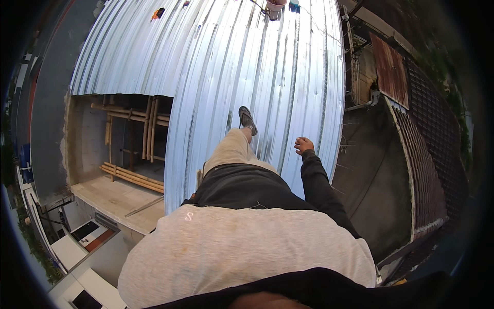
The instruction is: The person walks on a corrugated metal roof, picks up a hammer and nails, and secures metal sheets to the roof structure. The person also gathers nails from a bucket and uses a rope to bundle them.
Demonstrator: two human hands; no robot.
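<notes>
My right hand (304,146) hangs out over the corrugated metal roofing (278,98), in a dark sleeve. Its fingers are loosely bent and slightly apart, with nothing visible in them. My left hand is out of view. One foot in a dark flip-flop (247,117) rests on the shiny roofing ahead of me. The roofing's ribs run away from me toward the far edge.
Left of me the roofing stops at an opening with bamboo poles (133,176) and a concrete ledge (113,198). At the far end are a pinkish tub (276,4), a blue item (294,5) and an orange-black object (158,14). Lower tiled roofs (424,170) lie right.
</notes>
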